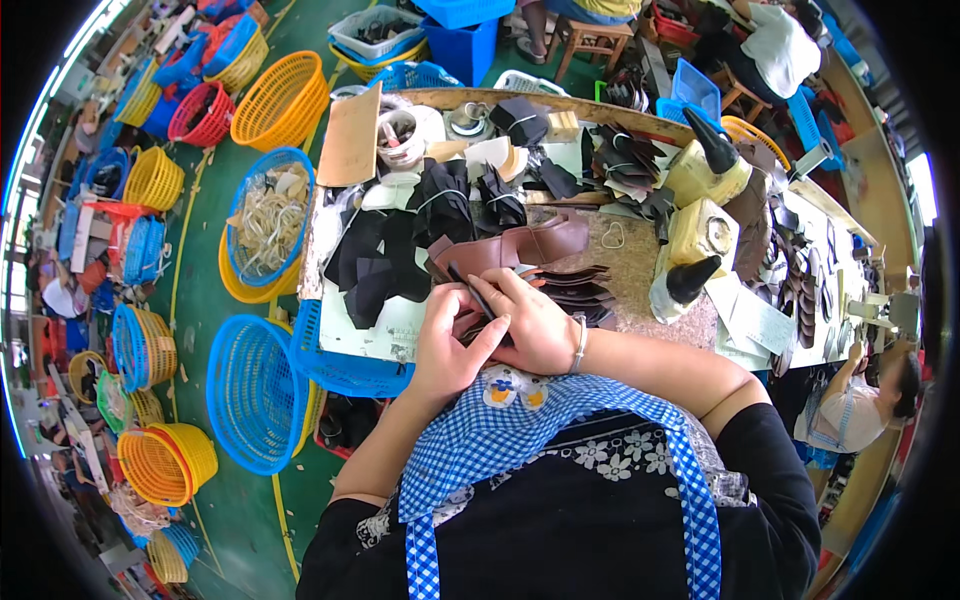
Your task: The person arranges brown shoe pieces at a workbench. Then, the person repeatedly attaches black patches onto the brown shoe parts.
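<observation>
Close together at the near edge of the worktable, my left hand (452, 338) and my right hand (535, 325) are both closed around a thin dark leather piece (482, 298). Most of that piece is hidden by my fingers. Just beyond them lies a curved reddish-brown leather piece (540, 240). A fanned stack of dark brown leather pieces (585, 290) rests beside my right hand, partly behind it. To the left, flat black cut pieces (375, 265) are spread on the table, with a tied black bundle (442, 195) behind them.
Two yellowish containers with black cone tops (705, 235) stand on the right. A white tub (400, 140) and a cardboard sheet (348, 138) are at the back left. Blue basket (255, 395) and orange basket (280, 100) stand on the green floor. Another person (850, 410) sits at right.
</observation>
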A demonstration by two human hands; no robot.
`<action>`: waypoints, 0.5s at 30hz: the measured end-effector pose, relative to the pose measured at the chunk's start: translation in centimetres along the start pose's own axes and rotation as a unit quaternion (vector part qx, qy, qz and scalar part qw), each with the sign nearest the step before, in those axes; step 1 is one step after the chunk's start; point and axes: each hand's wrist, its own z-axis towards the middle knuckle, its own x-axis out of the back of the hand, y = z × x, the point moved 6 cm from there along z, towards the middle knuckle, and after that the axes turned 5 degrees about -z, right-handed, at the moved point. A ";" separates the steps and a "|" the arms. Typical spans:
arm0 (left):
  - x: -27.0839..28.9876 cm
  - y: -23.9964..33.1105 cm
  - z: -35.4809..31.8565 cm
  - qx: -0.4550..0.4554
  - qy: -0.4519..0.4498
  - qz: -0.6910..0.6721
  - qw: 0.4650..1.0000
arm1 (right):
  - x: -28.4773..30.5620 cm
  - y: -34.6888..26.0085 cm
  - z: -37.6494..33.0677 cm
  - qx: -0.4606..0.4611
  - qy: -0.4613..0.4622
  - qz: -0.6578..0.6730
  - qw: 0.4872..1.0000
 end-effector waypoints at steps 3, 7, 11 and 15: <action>0.1 -1.1 -0.1 0.041 0.025 -0.030 0.998 | 0.9 -1.0 -0.1 0.039 0.011 -0.072 0.997; 0.2 -0.6 0.2 0.093 -0.025 -0.131 0.987 | 1.2 2.5 -0.4 -0.117 0.017 0.212 0.970; 0.5 -1.4 -0.4 0.118 -0.013 -0.161 0.980 | 1.3 3.4 -0.7 -0.104 0.054 0.111 0.987; 0.8 -1.7 -0.4 0.124 0.025 -0.119 0.985 | 2.3 0.3 -0.2 -0.040 0.068 0.027 0.997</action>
